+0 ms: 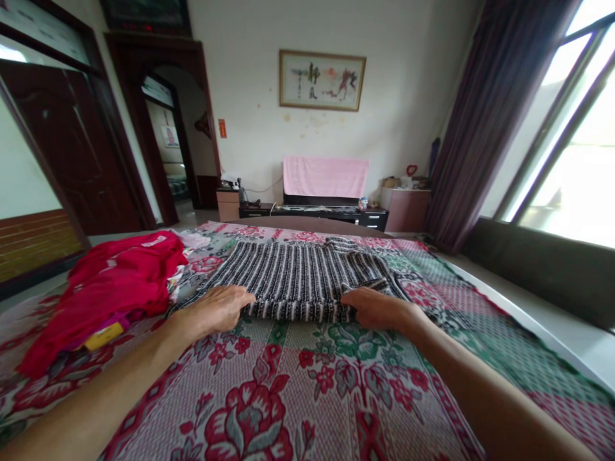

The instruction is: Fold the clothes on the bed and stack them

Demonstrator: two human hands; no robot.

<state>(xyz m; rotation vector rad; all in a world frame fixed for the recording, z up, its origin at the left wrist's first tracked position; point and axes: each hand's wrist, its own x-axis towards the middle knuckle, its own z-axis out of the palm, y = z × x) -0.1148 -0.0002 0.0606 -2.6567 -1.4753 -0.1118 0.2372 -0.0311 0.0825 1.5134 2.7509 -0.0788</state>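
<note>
A black-and-white striped knitted garment (293, 275) lies partly folded on a flowered cloth (307, 397). My left hand (221, 306) grips its near edge toward the left, fingers closed on the fabric. Toward the right end of that same edge, my right hand (372, 307) pinches the knit, with a small folded flap just behind it. Between the hands the near edge is slightly raised and runs straight. Which kind of garment it is cannot be made out.
A heap of red clothing (129, 269) lies at the left on the cloth. Beyond the far edge stands a low black cabinet (375, 219) with a pink cloth (327, 176) above it. A dark curtain (500, 115) hangs by the window at the right.
</note>
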